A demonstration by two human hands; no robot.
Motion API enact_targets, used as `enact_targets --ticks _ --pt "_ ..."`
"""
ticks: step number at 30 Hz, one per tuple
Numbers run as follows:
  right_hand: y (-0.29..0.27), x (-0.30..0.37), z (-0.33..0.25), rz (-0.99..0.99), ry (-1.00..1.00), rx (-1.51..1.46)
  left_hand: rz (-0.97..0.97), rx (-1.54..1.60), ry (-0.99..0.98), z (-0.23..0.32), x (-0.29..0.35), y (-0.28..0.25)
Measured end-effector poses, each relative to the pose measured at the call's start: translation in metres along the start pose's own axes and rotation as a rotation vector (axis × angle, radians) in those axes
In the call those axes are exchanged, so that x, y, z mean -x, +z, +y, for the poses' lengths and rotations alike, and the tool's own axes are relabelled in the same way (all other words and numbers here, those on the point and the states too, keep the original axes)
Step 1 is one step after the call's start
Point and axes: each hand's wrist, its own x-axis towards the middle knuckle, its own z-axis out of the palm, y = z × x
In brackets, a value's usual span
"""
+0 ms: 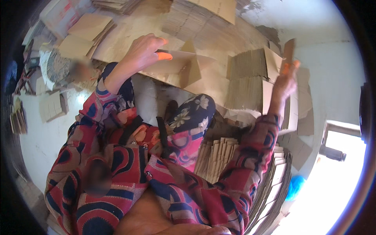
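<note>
My left hand [144, 50], with orange covers on its fingertips, is at a partly assembled cardboard divider [187, 72]. The divider's panels stand crossed on a low table [135, 23] in front of my knees. Its upper edge lies between my thumb and fingers, the thumb on the near side and a raised fingertip above. Out to the right, my right hand [286, 80] grips a narrow cardboard strip [289, 50], held upright above the stacks. Orange covers show on that hand's fingertips too. The strip is slightly blurred.
Stacked cardboard pieces [246, 78] stand beside my right hand, and further piles [196, 19] line the far side. Bundled strips [217, 158] are by my right knee. A round fan [58, 68] is at the left. Bright light enters through a doorway [333, 184], near a blue bag [294, 187].
</note>
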Motion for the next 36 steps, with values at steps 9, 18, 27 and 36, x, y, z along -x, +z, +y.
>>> enact_targets --ticks 9,18,27,36 --pt "-0.117 0.058 -0.123 -0.097 -0.163 -1.037 -0.024 0.086 -0.042 -0.022 0.02 0.005" --pt "-0.122 0.072 -0.164 -0.43 -0.146 -1.22 0.051 0.151 0.071 -0.035 0.016 0.023" --pt "-0.097 0.079 -0.188 -0.461 -0.362 -1.149 0.11 0.187 0.084 -0.031 0.016 0.024" --pt "-0.063 0.112 -0.217 -0.996 -0.57 -0.793 0.03 0.183 0.016 -0.028 0.012 0.022"
